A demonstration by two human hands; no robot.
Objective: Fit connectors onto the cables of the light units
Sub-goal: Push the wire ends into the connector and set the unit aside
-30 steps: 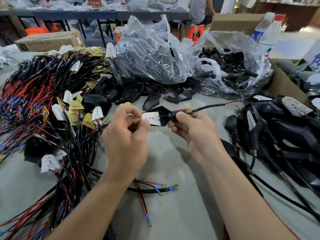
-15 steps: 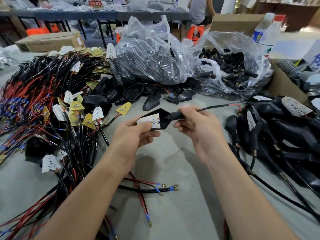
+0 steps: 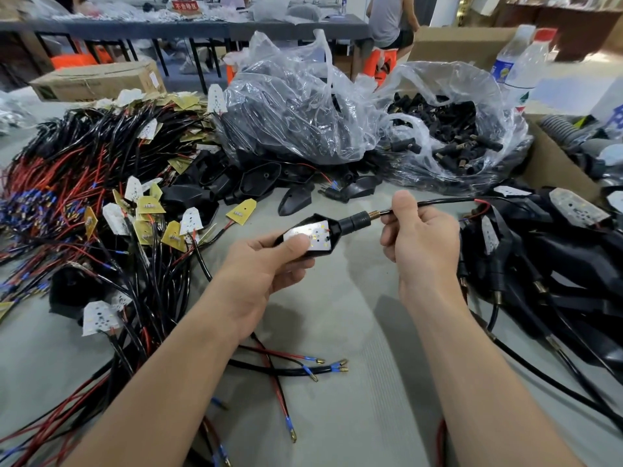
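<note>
In the head view, a light unit point(image 3: 318, 233), a black pointed housing with a white LED board, was held above the grey table point(image 3: 354, 308). A black connector point(image 3: 354, 220) with a brass threaded end sat at its neck. The left hand point(image 3: 266, 267) gripped the housing, thumb on the board. The right hand point(image 3: 421, 244), at the neck half a second earlier, had slid outward and pinched the cable point(image 3: 445, 201) just right of the thread.

The place was an assembly workshop: wire bundles point(image 3: 84, 183) lay left of the left hand point(image 3: 266, 264), bagged parts point(image 3: 296, 109) beyond it.
</note>
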